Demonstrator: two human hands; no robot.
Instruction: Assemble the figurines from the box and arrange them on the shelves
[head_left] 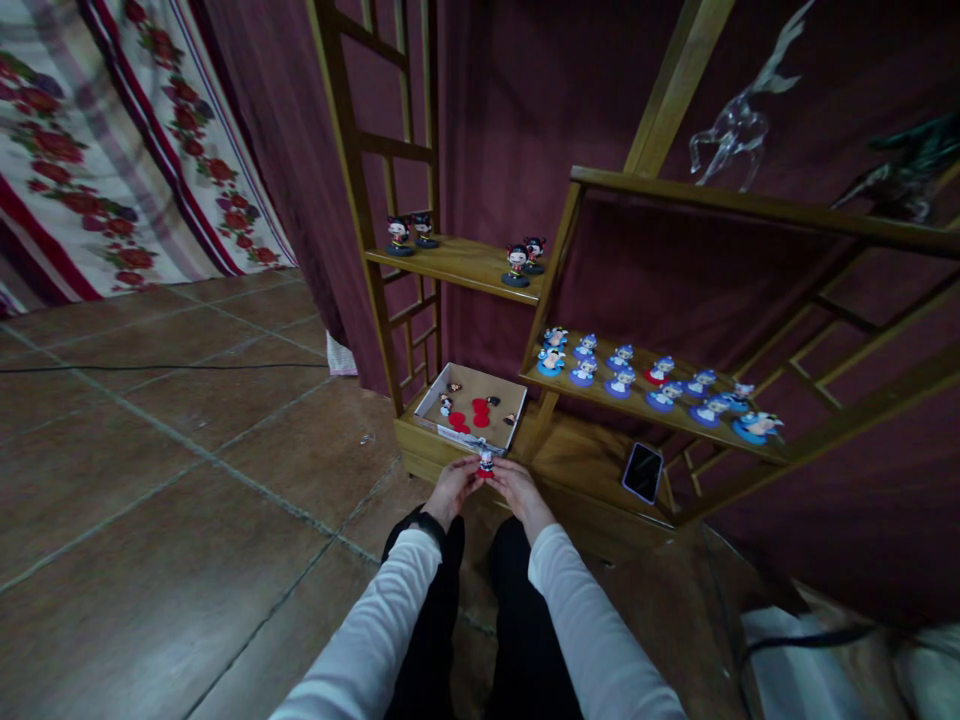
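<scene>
Between my fingertips is a small figurine (486,463) with a pale head and a red base, upright in front of my knees. My left hand (453,487) pinches it from the left, and a dark band circles that wrist. From the other side my right hand (519,488) is closed on the same figurine. Just beyond my hands lies a shallow cardboard box (481,382) with white walls. Inside it are red round bases (481,411) and several small loose figures (510,419).
Blue, purple and red-based figurines (620,382) stand in two rows on the right shelf (720,425). Dark-haired figurines (517,264) stand on the upper left shelf (465,262). A phone (643,472) lies on the lower board. A glass horse (731,135) stands above.
</scene>
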